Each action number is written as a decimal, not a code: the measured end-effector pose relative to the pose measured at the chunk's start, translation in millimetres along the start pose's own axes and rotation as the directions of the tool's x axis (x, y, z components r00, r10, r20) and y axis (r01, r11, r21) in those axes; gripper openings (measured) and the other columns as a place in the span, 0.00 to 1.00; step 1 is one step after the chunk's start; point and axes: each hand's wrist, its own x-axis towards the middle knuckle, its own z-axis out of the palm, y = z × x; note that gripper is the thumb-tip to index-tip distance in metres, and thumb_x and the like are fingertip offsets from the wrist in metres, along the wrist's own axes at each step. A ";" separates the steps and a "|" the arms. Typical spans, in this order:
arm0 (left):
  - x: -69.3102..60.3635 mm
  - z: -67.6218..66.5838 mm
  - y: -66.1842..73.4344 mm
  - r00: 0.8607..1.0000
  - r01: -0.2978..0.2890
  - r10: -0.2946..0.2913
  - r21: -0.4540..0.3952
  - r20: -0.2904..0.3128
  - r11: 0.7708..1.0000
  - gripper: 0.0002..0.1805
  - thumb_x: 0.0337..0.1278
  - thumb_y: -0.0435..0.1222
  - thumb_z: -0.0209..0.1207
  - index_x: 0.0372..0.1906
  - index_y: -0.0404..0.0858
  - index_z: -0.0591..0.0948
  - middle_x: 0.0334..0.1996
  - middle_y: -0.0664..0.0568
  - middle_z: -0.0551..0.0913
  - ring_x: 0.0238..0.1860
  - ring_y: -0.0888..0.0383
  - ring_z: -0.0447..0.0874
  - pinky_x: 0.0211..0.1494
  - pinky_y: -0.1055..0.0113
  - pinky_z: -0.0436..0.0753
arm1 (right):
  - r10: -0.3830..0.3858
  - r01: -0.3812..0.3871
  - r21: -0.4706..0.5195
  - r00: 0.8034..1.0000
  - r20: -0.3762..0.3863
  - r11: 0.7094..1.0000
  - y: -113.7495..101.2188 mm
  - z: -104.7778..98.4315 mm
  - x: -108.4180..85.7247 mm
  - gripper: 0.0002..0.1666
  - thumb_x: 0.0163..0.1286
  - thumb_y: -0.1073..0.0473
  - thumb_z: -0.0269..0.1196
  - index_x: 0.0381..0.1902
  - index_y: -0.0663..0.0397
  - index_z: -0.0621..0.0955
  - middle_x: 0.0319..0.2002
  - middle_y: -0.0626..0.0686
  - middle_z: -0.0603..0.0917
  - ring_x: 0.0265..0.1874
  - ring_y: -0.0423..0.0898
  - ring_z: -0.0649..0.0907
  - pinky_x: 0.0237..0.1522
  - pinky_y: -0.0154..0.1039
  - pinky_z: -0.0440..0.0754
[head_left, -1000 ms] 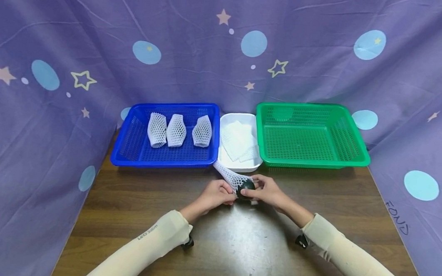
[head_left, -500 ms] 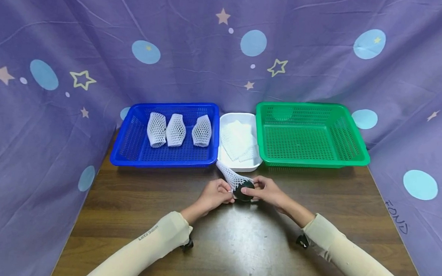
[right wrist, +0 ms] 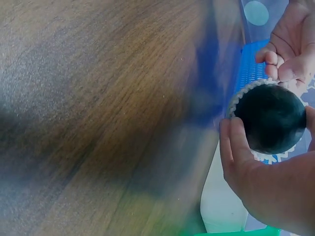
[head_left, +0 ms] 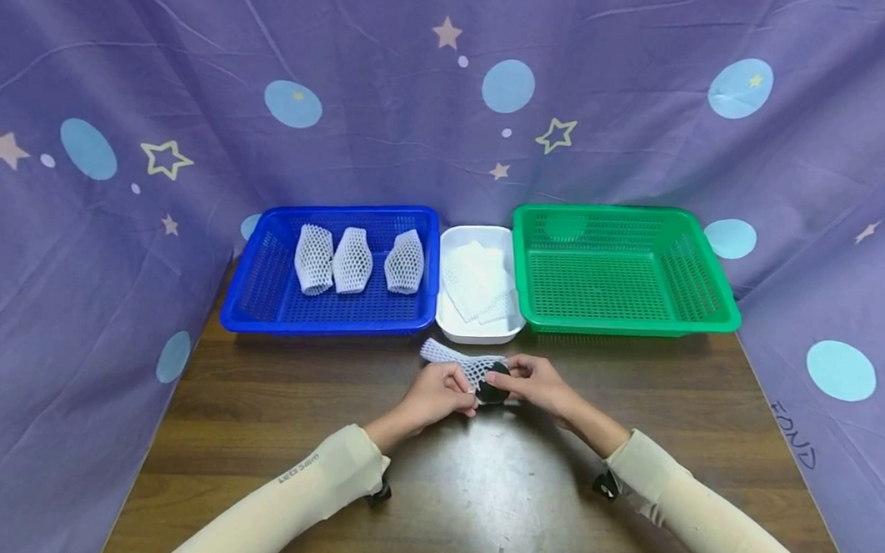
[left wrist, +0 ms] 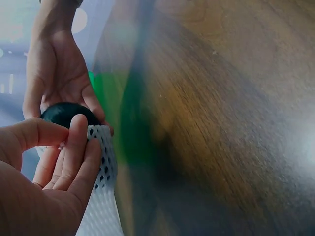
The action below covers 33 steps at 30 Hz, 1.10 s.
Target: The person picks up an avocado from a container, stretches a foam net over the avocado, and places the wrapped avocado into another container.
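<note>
A dark green round fruit (right wrist: 269, 119) sits partly inside a white foam net sleeve (head_left: 475, 364) above the middle of the table. My right hand (head_left: 540, 383) holds the fruit between thumb and fingers, with the fingertips also at the net's edge. From the other side my left hand (head_left: 440, 393) pinches the rim of the net beside the fruit. The net's loose end points left, just in front of the white tray. In the left wrist view, the fingers of my left hand (left wrist: 54, 167) hide part of the fruit and the rim.
At the back left, a blue basket (head_left: 327, 330) holds three net-wrapped things (head_left: 352, 262). A white tray (head_left: 481, 339) with flat foam nets (head_left: 476, 280) stands between it and a green basket (head_left: 628, 324). A purple curtain (head_left: 392, 98) surrounds the wooden table (head_left: 256, 400).
The net's loose end has swung down and away from the white tray's edge, now lying more sideways. My left hand has shifted slightly right along the rim; the right hand stays nearly still.
</note>
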 end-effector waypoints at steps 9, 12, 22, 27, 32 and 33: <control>0.0 -3.1 -0.2 0.996 0.070 -0.068 -0.019 0.063 0.997 0.09 0.56 0.31 0.69 0.32 0.32 0.79 0.27 0.42 0.89 0.26 0.59 0.88 0.45 0.52 0.90 | -0.034 0.034 0.027 0.999 -0.018 0.999 -0.4 -0.6 0.9 0.31 0.66 0.55 0.71 0.57 0.72 0.76 0.43 0.59 0.86 0.36 0.46 0.86 0.49 0.54 0.88; 1.9 -8.9 -3.8 0.978 0.186 -0.185 -0.001 0.100 0.983 0.17 0.63 0.45 0.67 0.38 0.33 0.81 0.33 0.40 0.90 0.31 0.56 0.90 0.49 0.52 0.89 | -0.051 0.052 0.015 0.999 -0.018 0.999 1.8 -1.8 0.8 0.32 0.64 0.56 0.72 0.58 0.71 0.76 0.45 0.62 0.86 0.38 0.46 0.86 0.48 0.49 0.89; 7.9 -14.5 -9.9 0.958 0.279 -0.267 -0.128 0.101 0.952 0.26 0.72 0.50 0.57 0.51 0.28 0.77 0.37 0.43 0.86 0.40 0.52 0.89 0.58 0.54 0.86 | -0.226 0.227 -0.075 0.974 0.022 0.971 4.7 7.8 -3.3 0.36 0.55 0.63 0.78 0.59 0.67 0.76 0.54 0.66 0.82 0.50 0.55 0.86 0.52 0.40 0.86; 8.9 -16.1 -7.2 0.962 0.270 -0.258 -0.185 0.088 0.945 0.24 0.73 0.48 0.57 0.51 0.28 0.77 0.31 0.50 0.84 0.35 0.59 0.87 0.59 0.53 0.85 | -0.311 0.315 -0.057 0.948 0.064 0.947 -0.1 12.9 -7.9 0.41 0.49 0.69 0.79 0.61 0.69 0.73 0.58 0.68 0.79 0.55 0.60 0.83 0.55 0.47 0.87; 8.3 -17.1 -7.2 0.953 0.297 -0.275 -0.219 0.125 0.930 0.29 0.72 0.47 0.58 0.59 0.24 0.77 0.35 0.47 0.88 0.38 0.57 0.89 0.61 0.53 0.84 | -0.339 0.339 -0.098 0.941 0.021 0.936 0.1 13.7 -9.3 0.41 0.48 0.70 0.80 0.59 0.70 0.74 0.56 0.69 0.80 0.52 0.60 0.84 0.51 0.46 0.89; 7.8 -16.8 -7.5 0.952 0.299 -0.275 -0.224 0.132 0.928 0.29 0.72 0.47 0.58 0.60 0.23 0.76 0.36 0.46 0.88 0.39 0.57 0.89 0.62 0.53 0.84 | -0.344 0.343 -0.109 0.939 0.009 0.933 0.9 13.8 -9.1 0.40 0.48 0.70 0.80 0.58 0.70 0.75 0.55 0.69 0.80 0.51 0.60 0.84 0.50 0.46 0.89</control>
